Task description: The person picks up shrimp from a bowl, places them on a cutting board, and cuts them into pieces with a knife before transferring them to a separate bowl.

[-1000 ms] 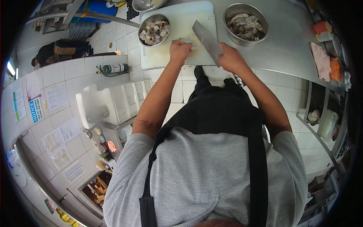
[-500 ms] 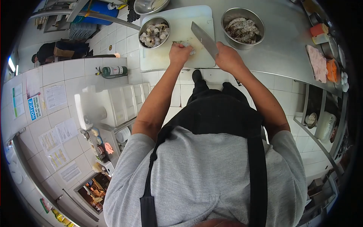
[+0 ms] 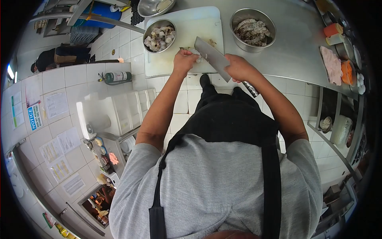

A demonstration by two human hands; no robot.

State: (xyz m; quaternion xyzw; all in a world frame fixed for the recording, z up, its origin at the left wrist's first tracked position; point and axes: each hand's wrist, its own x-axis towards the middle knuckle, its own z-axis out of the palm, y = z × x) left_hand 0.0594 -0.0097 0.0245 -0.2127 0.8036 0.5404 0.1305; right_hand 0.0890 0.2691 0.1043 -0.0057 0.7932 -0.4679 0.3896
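Gripping the cleaver (image 3: 213,55), right hand (image 3: 238,67) fingers closed; left hand (image 3: 184,60) fingers curled onto a shrimp (image 3: 197,59)

I log, from the middle of the cutting board (image 3: 165,63): bowl of peeled pieces (image 3: 159,48) blocks 10 o'clock; second bowl (image 3: 252,47) blocks 2 o'clock; clear lane at 12 o'clock between them; cleaver (image 3: 211,55) slants across 5 o'clock; bare bench (image 3: 296,53) open at 3 o'clock, up to the cups (image 3: 332,29).
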